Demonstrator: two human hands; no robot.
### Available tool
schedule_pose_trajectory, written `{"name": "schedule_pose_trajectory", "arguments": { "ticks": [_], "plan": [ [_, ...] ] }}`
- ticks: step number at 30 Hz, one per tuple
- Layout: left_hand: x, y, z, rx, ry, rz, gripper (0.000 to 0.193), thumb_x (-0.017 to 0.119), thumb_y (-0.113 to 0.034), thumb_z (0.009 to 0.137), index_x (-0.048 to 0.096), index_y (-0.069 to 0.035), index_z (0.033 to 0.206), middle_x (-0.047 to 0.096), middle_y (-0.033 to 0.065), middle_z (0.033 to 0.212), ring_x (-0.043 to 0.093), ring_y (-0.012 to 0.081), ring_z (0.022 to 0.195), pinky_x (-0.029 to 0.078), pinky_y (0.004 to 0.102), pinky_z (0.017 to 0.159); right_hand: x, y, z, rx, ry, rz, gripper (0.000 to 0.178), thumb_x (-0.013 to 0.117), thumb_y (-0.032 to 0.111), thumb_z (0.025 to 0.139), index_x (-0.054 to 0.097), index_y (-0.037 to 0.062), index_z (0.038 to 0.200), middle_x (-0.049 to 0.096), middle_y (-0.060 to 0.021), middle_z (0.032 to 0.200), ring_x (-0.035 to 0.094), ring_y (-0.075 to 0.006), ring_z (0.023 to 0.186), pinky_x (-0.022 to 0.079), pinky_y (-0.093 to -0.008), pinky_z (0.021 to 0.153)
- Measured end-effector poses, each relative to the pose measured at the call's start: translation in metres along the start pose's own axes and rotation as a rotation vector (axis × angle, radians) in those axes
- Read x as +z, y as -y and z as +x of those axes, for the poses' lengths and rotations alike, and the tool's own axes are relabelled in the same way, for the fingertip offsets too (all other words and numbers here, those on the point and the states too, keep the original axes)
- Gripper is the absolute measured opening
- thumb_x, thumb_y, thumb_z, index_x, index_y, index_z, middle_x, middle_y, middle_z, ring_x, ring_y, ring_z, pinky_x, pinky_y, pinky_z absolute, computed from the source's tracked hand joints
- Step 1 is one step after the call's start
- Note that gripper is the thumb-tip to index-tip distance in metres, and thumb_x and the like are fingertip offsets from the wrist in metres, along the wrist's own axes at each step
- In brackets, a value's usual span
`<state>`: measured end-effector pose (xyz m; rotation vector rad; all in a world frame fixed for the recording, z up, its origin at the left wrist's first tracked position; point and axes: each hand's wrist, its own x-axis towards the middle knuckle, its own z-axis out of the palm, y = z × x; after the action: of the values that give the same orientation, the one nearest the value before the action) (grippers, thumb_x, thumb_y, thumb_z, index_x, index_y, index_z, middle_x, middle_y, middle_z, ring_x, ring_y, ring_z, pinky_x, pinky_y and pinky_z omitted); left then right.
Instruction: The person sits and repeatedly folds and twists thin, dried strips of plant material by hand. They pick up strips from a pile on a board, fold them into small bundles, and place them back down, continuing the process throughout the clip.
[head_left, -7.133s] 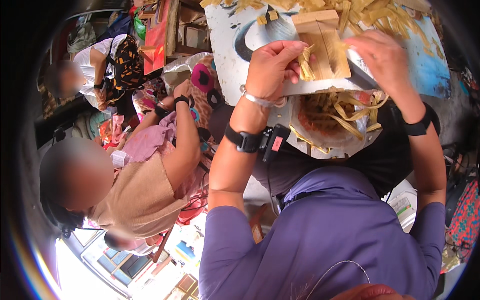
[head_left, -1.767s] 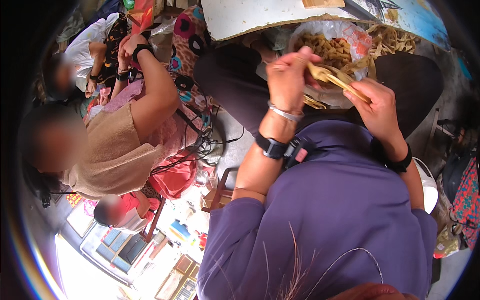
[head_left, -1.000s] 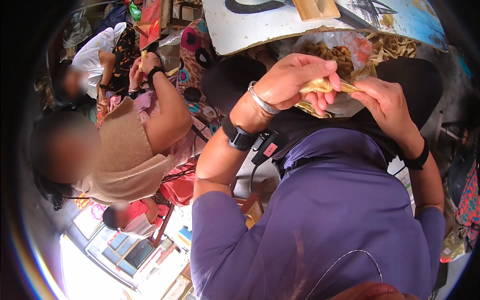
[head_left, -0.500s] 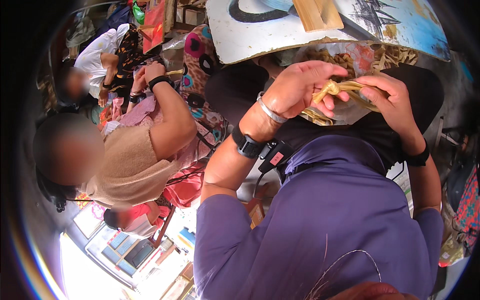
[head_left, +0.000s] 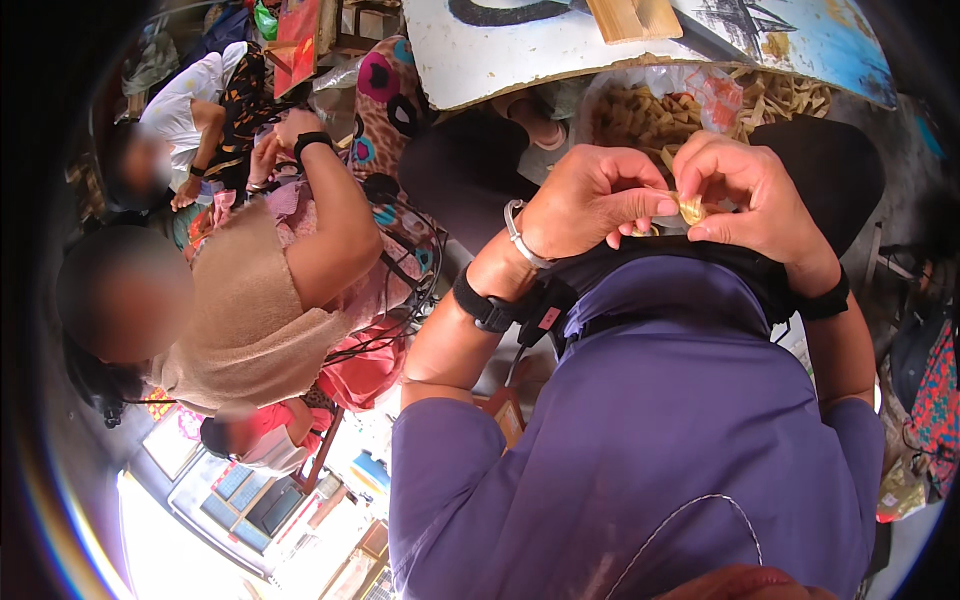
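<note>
Over my lap, my left hand (head_left: 600,200) and my right hand (head_left: 750,198) meet with their fingertips pinched on a small knotted golden-yellow strip (head_left: 691,209). The strip looks flat and slightly shiny, with its knot showing between the two hands. Its ends are mostly hidden by my fingers. Below my left fingers, another bit of yellow strip (head_left: 645,231) shows; whether it joins the knot I cannot tell. Just beyond my hands, a plastic-lined container holds many tan-yellow pieces (head_left: 640,118).
At the far side a painted board tabletop (head_left: 540,65) carries a wooden block (head_left: 635,18). A reddish-white plastic bag (head_left: 716,95) lies among the pieces. To my left, a person in a tan top (head_left: 250,310) sits close, with others beyond. Patterned bags (head_left: 935,410) are at right.
My hands have come together and slightly nearer to me. The strip's long tail, stretched out to the right before, is now gathered in, and both hands pinch at the knot.
</note>
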<state>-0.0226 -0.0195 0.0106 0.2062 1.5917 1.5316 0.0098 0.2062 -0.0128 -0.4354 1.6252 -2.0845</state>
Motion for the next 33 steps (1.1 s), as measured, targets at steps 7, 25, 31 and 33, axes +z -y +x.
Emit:
{"name": "schedule_pose_trajectory", "arguments": {
  "ticks": [7, 25, 31, 33],
  "plan": [
    [0.013, 0.0, -0.004, -0.008, 0.095, -0.273, 0.026, 0.06, -0.022, 0.096, 0.061, -0.005, 0.076, 0.053, -0.0033, 0.062, 0.046, 0.0029, 0.052, 0.034, 0.0181, 0.045, 0.019, 0.002, -0.001, -0.027, -0.051, 0.131, 0.035, 0.07, -0.003, 0.072, 0.053, 0.0059, 0.101, 0.048, 0.0, 0.094, 0.052, -0.0056, 0.082, 0.044, -0.0197, 0.072],
    [-0.019, -0.006, 0.016, 0.276, -0.121, -0.157, 0.035, 0.063, -0.017, 0.091, 0.057, 0.004, 0.119, 0.068, 0.0139, 0.1, 0.067, 0.0197, 0.089, 0.055, 0.0307, 0.079, -0.009, -0.014, -0.013, 0.24, -0.311, -0.02, 0.026, 0.056, 0.016, 0.095, 0.066, -0.0042, 0.108, 0.057, 0.0001, 0.066, 0.036, -0.0008, 0.042, 0.026, -0.0171, 0.039],
    [-0.005, -0.01, 0.029, 0.468, -0.31, 0.128, 0.023, 0.074, 0.008, 0.076, 0.067, 0.002, 0.098, 0.067, 0.0039, 0.087, 0.064, 0.0087, 0.077, 0.054, 0.0211, 0.066, 0.0, 0.008, 0.004, 0.157, -0.382, -0.064, 0.019, 0.064, 0.007, 0.089, 0.068, -0.0018, 0.105, 0.062, -0.002, 0.073, 0.053, -0.0039, 0.06, 0.042, -0.0183, 0.055],
    [-0.009, -0.012, 0.03, 0.438, -0.37, 0.075, 0.017, 0.072, 0.005, 0.076, 0.066, 0.002, 0.091, 0.066, 0.0015, 0.08, 0.06, 0.0045, 0.071, 0.051, 0.0189, 0.063, -0.006, 0.005, 0.007, -0.015, -0.424, -0.256, 0.018, 0.067, 0.003, 0.086, 0.069, -0.0017, 0.103, 0.066, -0.0032, 0.081, 0.059, -0.0055, 0.072, 0.047, -0.0199, 0.064]
  ]
}}
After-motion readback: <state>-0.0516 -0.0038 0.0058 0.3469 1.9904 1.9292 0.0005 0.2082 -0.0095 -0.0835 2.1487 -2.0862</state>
